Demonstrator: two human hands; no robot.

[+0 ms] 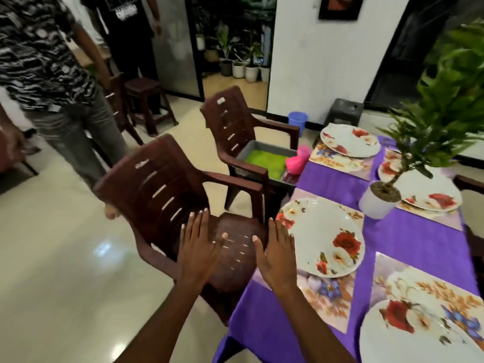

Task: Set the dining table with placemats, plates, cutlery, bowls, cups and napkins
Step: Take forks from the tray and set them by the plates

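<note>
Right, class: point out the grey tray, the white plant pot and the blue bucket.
grey tray (258,145): head view, on its far rim.
white plant pot (377,205): head view, on its side wall.
blue bucket (297,120): head view, on its front wall.

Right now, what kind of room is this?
Most likely a home dining room: a table in a purple cloth set with floral plates on placemats, brown plastic chairs alongside.
</note>
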